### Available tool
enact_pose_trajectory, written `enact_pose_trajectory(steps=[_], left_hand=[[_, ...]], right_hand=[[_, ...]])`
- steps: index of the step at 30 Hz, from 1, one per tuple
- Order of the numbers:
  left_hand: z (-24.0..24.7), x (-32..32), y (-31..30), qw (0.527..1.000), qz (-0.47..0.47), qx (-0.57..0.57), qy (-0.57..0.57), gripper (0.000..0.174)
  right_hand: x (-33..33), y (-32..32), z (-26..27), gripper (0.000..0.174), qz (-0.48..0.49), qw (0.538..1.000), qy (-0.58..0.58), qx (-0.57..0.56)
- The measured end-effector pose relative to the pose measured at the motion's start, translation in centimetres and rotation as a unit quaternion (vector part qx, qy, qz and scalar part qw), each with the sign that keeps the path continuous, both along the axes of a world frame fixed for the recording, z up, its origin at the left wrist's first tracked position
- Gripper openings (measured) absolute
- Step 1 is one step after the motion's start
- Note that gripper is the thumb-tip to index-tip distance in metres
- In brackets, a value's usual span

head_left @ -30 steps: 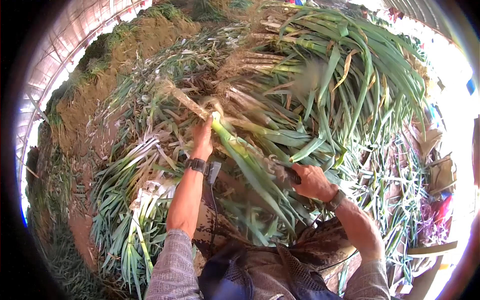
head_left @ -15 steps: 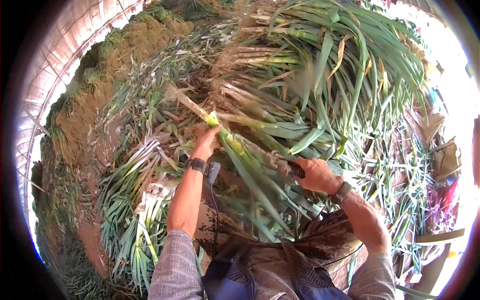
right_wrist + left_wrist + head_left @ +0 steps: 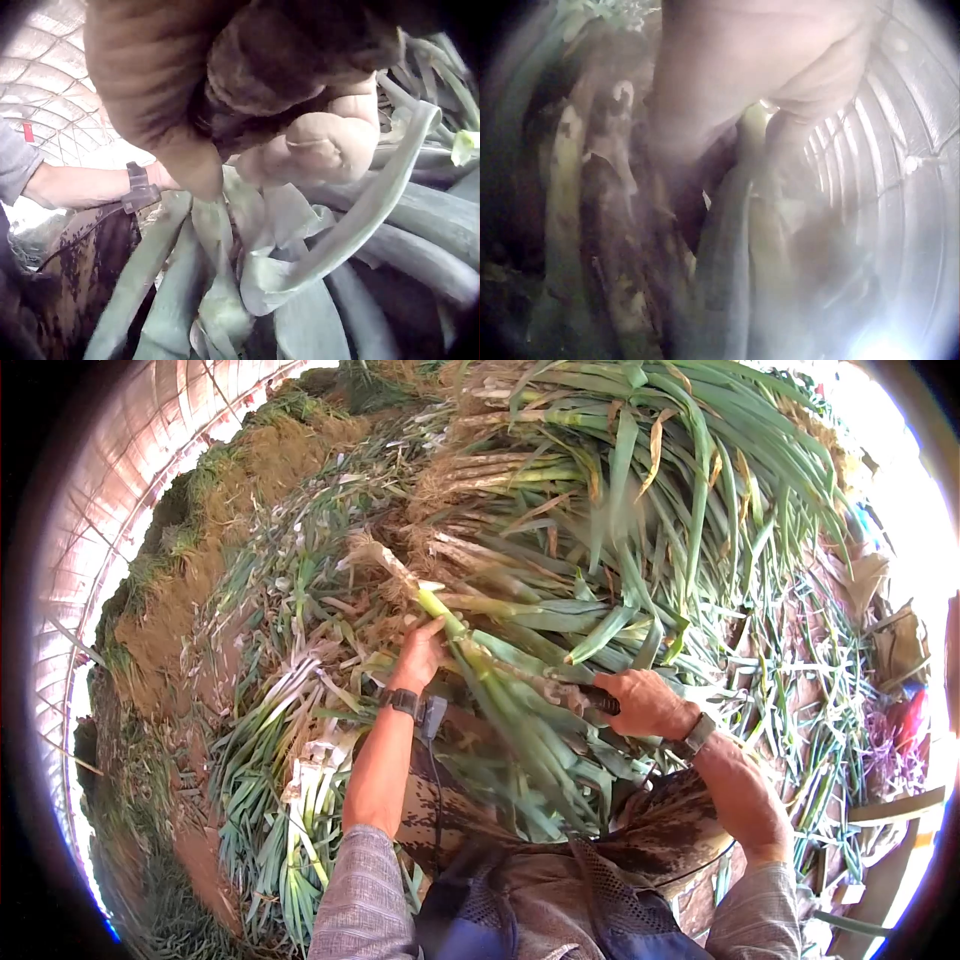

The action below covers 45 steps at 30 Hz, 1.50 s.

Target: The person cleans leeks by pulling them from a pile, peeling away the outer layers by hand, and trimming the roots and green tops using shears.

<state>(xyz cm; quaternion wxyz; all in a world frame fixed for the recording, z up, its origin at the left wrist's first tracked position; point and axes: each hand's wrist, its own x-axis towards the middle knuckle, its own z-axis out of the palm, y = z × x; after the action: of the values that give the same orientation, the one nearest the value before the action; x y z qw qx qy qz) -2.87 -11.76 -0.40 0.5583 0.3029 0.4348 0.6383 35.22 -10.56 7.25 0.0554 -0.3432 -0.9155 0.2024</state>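
Note:
My left hand (image 3: 420, 654) grips a leek (image 3: 440, 610) partway along its stalk. Its pale, rooty end points up and left, while the green leaves fan down toward my knees. In the left wrist view, stalk shows between the thumb and fingers of that hand (image 3: 757, 82). Over at the right, my right hand (image 3: 652, 704) is wrapped round the dark handle (image 3: 600, 698) of a knife, whose dirt-coloured blade (image 3: 550, 685) lies along the leek's leaves. The right wrist view shows curled fingers (image 3: 322, 146) above broad leaves (image 3: 307, 307).
A large heap of untrimmed leeks (image 3: 690, 470) lies beyond my hands, roots to the left. Trimmed leeks (image 3: 305, 800) are piled at my left. Leaf scraps (image 3: 780, 710) litter the ground at right. My knees in patterned trousers (image 3: 660, 815) are close below the leek.
My left hand sits lower on the leek, with more of the stalk showing above it. The right hand with the knife has shifted slightly up and right.

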Motion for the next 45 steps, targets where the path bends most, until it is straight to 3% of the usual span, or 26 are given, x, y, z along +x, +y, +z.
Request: enact_pose_trajectory(steps=[3,6,10,15,19,24,30,37,45], left_hand=[[-0.4,-1.3,0.8,0.998,0.006,0.003,-0.066,0.033],[0.2,-0.9,0.4,0.997,0.004,0.003,-0.076,0.031],[0.4,0.0,0.3,0.997,0.009,0.029,-0.066,0.032],[0.4,-0.4,0.7,0.992,0.063,0.012,-0.105,0.035],[-0.2,-0.5,0.6,0.992,0.102,0.003,-0.072,0.026],[0.5,0.4,0.6,0.988,0.146,-0.005,-0.047,0.024],[0.2,0.7,1.0,0.982,0.19,-0.006,-0.007,0.029],[0.2,0.1,1.1,0.978,0.209,-0.011,0.023,0.027],[1.1,0.4,0.1,0.983,0.145,-0.014,-0.115,0.036]], right_hand=[[0.3,0.0,-0.1,0.036,-0.01,1.0,0.01,0.006],[0.7,0.3,0.0,0.035,-0.041,0.999,0.031,0.014],[0.9,0.1,-0.1,0.032,-0.006,0.999,0.041,0.02],[0.7,-0.1,1.3,0.031,0.013,0.999,-0.03,-0.035],[0.5,-0.1,-0.1,0.031,-0.017,0.999,0.037,0.015],[-0.5,-0.2,-0.4,0.025,0.018,0.995,0.077,0.059],[-1.6,0.4,-1.4,0.033,0.001,0.998,0.03,0.059],[-2.8,0.7,-1.1,0.029,-0.007,0.998,0.043,0.05],[-1.8,0.8,-0.4,0.033,-0.016,0.996,0.082,0.016]])
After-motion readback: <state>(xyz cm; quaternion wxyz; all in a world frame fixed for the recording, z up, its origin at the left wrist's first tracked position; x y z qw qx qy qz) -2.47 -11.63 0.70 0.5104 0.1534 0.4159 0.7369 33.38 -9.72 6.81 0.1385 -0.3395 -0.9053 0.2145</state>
